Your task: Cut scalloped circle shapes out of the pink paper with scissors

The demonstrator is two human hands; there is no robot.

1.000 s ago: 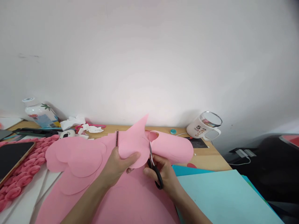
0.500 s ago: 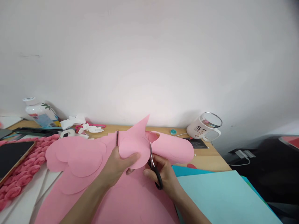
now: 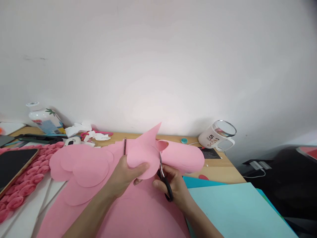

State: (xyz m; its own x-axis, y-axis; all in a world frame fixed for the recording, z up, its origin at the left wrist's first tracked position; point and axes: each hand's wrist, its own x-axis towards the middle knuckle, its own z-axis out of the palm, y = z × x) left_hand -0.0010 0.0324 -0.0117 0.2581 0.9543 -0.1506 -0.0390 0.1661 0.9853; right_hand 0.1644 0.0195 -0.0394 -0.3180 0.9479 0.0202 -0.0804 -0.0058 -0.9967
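Note:
A sheet of pink paper [image 3: 143, 157] with a rounded edge is pinched in my left hand [image 3: 126, 177], the thumb lying on top of it. My right hand [image 3: 170, 183] grips black-handled scissors [image 3: 163, 178], whose blades meet the paper at its right side. From there the sheet's other part curls rightward into a loose roll [image 3: 183, 155], and a pointed corner sticks up above. Several cut pink paper rounds [image 3: 91, 165] overlap to the left of my left hand. More pink paper [image 3: 143, 211] lies under both hands.
A white mug [image 3: 215, 135] stands at the back right, above light-blue sheets [image 3: 237, 205]. A white bottle [image 3: 46, 119], crumpled tissues [image 3: 97, 135] and a pencil [image 3: 124, 146] are along the back. At left, a phone [image 3: 15, 165] rests on a pink ruffled mat [image 3: 32, 180].
The view has shifted slightly. Both hands, the scissors and the pink paper keep nearly the same places, and the rolled part sits a little lower and narrower.

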